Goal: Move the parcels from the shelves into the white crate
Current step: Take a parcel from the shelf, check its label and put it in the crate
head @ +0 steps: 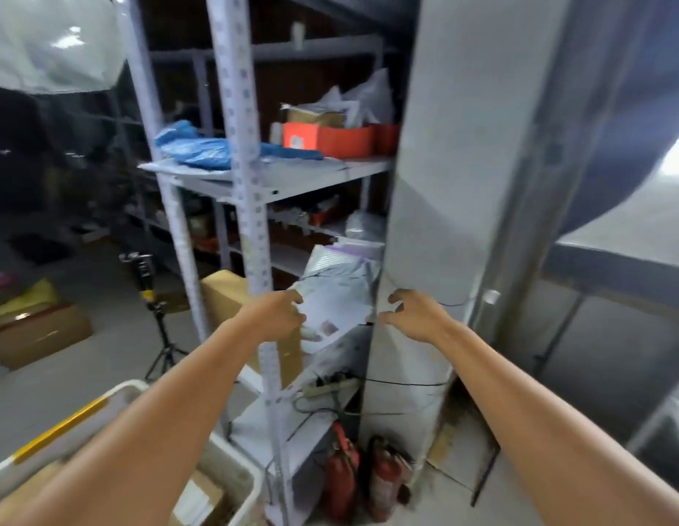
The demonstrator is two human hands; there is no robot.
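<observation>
So far the white crate (114, 392) holds boxes (201, 499), the shelves (292, 180) many parcels (201, 148); left hand (277, 315) at a grey mailer (334, 298), grip unclear, right hand (419, 317) with fingers loose, empty.

A pale grey slotted-steel shelving rack (250, 176) is seen rising above the left hand (279, 315), its uprights punched with rows of holes. Directly beyond the right hand (421, 317) a broad grey concrete pillar (455, 165) is set, just beside the rack's right end. A grey concrete floor (102, 354) is spread to the left of the left hand, and a black tripod stand (157, 320) is placed on it. Below both hands, at the pillar's foot, two red fire extinguishers (341, 476) are stood side by side, with a white power strip (328, 389) above them. A bright patch of light (677, 161) is seen far right of the right hand.
</observation>
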